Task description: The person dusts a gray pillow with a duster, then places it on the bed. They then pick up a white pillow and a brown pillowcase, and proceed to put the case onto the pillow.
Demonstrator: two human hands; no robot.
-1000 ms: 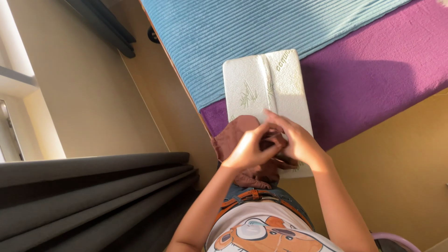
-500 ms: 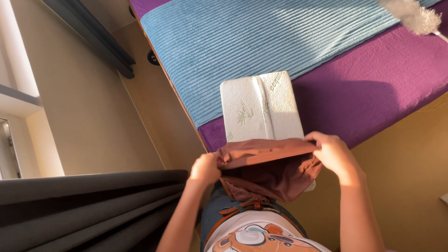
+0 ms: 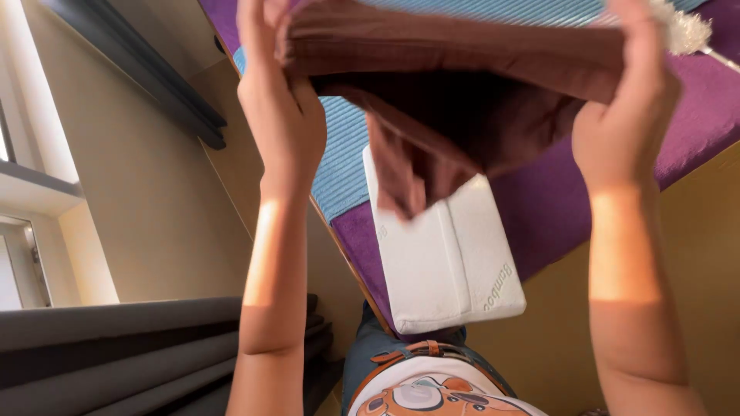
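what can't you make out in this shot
Head view only:
- Left hand fingertips: hidden in the brown cloth.
- Right hand fingertips: cut off by the top edge.
- Pillow top end: behind the cloth.
- White fluffy thing: mostly hidden, unidentifiable.

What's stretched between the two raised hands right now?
In the head view, a brown cloth spans from the left hand to the right hand, its folds hanging above the white pillow.

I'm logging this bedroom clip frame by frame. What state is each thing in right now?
Brown cloth: held up, spread wide, middle sagging.
Left hand: raised, gripping the cloth's edge.
Right hand: raised, gripping the other edge.
White pillow: lying flat at the bed's corner.
Purple sheet: spread over the bed.
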